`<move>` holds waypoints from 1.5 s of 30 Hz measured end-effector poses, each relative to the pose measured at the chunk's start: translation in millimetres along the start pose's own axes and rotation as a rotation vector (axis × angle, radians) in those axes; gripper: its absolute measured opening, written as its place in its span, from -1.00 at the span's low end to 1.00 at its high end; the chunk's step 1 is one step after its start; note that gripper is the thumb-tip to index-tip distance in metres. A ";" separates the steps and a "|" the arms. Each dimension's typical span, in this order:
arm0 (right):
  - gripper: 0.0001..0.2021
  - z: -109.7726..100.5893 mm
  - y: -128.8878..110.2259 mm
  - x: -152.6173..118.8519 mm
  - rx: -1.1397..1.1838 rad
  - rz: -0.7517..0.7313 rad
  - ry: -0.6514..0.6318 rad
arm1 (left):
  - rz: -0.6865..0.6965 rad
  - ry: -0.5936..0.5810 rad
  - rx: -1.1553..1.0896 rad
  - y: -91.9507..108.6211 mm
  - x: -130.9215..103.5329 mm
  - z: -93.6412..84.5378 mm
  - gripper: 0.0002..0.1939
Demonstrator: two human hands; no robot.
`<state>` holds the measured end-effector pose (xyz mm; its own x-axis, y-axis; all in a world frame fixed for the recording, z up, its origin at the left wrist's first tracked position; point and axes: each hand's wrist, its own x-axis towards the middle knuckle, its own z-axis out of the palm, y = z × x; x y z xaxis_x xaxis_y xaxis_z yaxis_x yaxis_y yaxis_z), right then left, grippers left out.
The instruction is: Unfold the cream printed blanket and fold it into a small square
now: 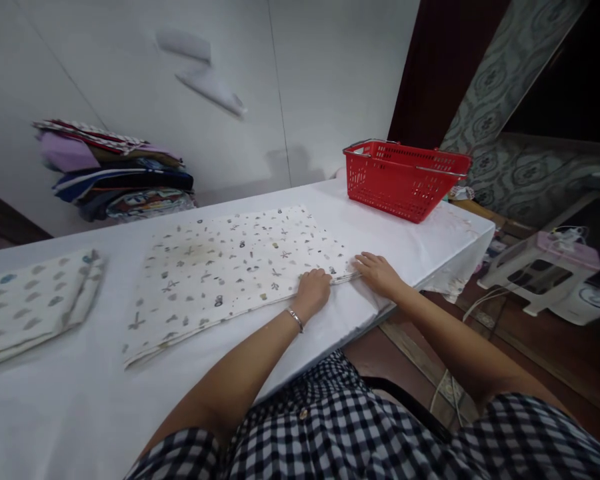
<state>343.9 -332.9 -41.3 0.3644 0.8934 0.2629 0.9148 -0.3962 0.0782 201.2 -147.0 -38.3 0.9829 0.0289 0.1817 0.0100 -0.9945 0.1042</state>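
A folded white cloth (240,267) printed with small grey and dark figures lies flat on the white-covered table. My left hand (314,292) is closed on its near edge, right of the middle, with the fingers curled over the layers. At the cloth's near right corner, my right hand (379,273) has its fingers bent over the edge; its thumb is hard to make out. A silver bracelet (297,320) circles my left wrist. Further left lies a second folded cloth (35,300) with grey cloud-like shapes, partly outside the view.
A red plastic basket (405,180) with metal handles stands at the table's far right. Against the wall at the back left is a stack of folded fabrics (120,170). On the floor to the right stands a white stool (540,267) with a pink top and cables.
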 end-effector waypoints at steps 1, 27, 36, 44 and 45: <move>-0.62 0.9 -6.2 1.5 0.011 -0.020 0.015 | -0.003 0.002 -0.008 -0.3 0.2 0.1 -0.79; -0.75 47.8 -48.1 25.5 0.327 -0.102 0.217 | -0.013 0.100 -0.063 -54.0 -54.3 -2.0 -0.83; -0.73 46.4 -49.2 25.6 0.333 -0.061 0.201 | -0.056 0.148 -0.179 -125.1 -123.3 -23.8 -0.76; -0.74 39.7 -53.7 26.0 0.378 -0.026 0.176 | -0.175 0.230 -0.143 -118.4 -110.4 -18.9 -0.77; -0.74 38.8 -54.4 26.0 0.384 -0.023 0.175 | -0.164 0.228 -0.132 -117.4 -110.6 -18.0 -0.77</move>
<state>310.3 -279.9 -76.0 0.3386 0.8384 0.4271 0.9328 -0.2395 -0.2695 88.0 -31.6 -53.1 0.9037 0.2242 0.3647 0.1263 -0.9536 0.2732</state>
